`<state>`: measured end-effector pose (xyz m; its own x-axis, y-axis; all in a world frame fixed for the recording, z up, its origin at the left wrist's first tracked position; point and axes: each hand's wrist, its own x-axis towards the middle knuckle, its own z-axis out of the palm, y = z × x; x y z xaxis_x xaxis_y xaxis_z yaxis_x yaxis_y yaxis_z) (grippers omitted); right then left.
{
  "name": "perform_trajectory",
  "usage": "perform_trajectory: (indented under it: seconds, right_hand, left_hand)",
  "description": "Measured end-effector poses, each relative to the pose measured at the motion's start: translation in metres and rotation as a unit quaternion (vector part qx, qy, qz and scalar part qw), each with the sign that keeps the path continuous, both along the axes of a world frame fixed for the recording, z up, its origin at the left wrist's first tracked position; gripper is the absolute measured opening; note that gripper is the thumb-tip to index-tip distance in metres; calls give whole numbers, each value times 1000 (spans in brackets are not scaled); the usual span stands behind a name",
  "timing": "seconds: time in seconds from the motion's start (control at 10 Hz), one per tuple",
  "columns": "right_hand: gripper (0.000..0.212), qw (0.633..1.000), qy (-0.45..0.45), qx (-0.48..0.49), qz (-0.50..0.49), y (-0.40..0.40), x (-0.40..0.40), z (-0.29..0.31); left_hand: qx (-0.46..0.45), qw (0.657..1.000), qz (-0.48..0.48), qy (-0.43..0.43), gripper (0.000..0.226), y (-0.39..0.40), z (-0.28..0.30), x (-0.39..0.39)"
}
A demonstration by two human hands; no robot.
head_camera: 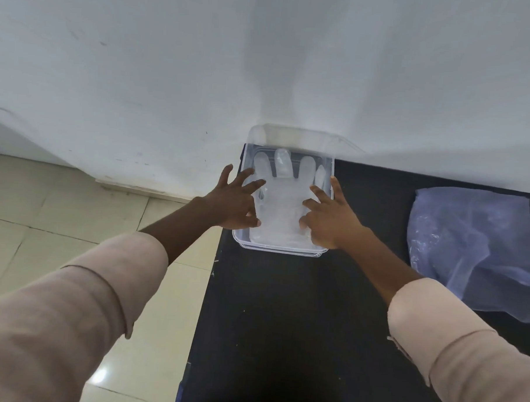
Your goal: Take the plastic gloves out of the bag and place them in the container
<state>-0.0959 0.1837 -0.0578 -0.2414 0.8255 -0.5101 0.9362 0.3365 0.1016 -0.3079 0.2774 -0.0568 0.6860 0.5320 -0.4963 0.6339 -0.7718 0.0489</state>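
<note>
A clear plastic container (278,250) stands on the black table against the white wall. Translucent plastic gloves (283,198) lie flat inside it, fingers pointing toward the wall. My left hand (236,201) rests at the container's left side, fingers spread onto the gloves. Over the right side, my right hand (328,217) presses on the gloves with fingers apart. A crumpled translucent bluish bag (474,246) lies on the table to the right, apart from both hands.
The black table (282,323) ends at a left edge just beside the container; tiled floor (60,204) lies below on the left. The white wall (263,64) rises directly behind the container.
</note>
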Motion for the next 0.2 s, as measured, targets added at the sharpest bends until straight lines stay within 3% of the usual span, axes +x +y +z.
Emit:
perform_trajectory:
  seconds: [0.1,0.2]
  right_hand:
    - [50,992,95,71,-45,-6,6,3]
    - [52,966,193,133,-110,-13,14,7]
  left_hand:
    - [39,993,74,-83,37,-15,9,14]
    - [17,966,168,-195,36,-26,16,21]
